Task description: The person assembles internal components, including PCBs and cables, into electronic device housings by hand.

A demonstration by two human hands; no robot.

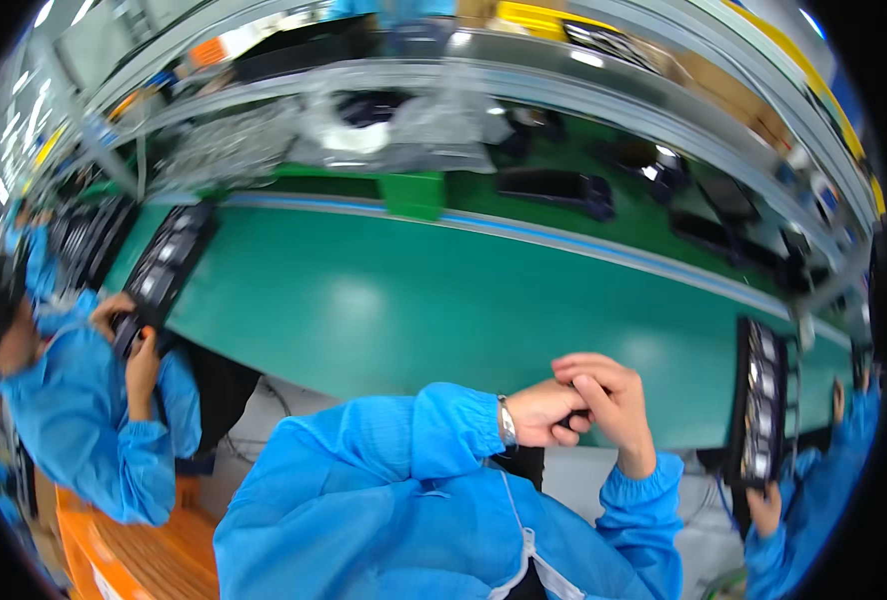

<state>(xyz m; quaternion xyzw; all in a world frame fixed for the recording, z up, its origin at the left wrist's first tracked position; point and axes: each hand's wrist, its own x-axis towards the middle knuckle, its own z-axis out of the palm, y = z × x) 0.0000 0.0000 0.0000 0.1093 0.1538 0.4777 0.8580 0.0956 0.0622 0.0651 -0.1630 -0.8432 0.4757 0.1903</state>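
Both my hands meet in front of my chest, over the near edge of the green bench. My left hand [542, 412], with a metal band [507, 425] on its wrist, is closed around a small dark thing [575, 416]. Only a bit of that thing shows between the fingers, so its kind is hidden. My right hand [619, 398] comes in from the right, its fingers bent over the left hand's fingertips. Whether it also grips the dark thing is hidden.
The green bench top [414, 290] stretches ahead. Black trays [174, 255] lie at left, near a seated co-worker [84, 400] handling a dark part. Another black tray [759, 400] is at right by a second co-worker [824, 480]. Above runs a metal shelf [564, 85] with plastic bags [394, 130].
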